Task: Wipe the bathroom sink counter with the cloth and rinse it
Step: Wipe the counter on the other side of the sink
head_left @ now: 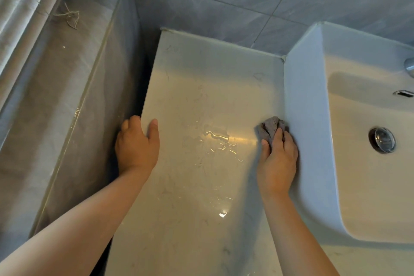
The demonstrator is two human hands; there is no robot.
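The right grip point(277, 159) holds the grey cloth point(272, 126) bunched under its fingers and thumb and presses it onto the bench point(201, 87) at the right edge, hard against the outer wall of the white sink basin point(307, 96). The left grip point(136, 148) braces on the bench's left edge, thumb lying on top and fingers curled over the side, carrying nothing else. Judging by the water streaks point(219, 139) shining across the middle and toward the near edge, the wiping looks under way but unfinished: the wet patches remain to be cleared, the far corners show faint marks, and the rinsing looks not yet begun, since no water runs into the basin. The drain plug point(382, 140) sits in the basin floor, with the overflow slot point(403, 93) and a sliver of the tap point(410, 67) beyond it. Nothing stands on the bench to block the cloth. Off its left edge runs a lower grey ledge point(56, 107) with loose threads point(69, 17) lying at its far end.
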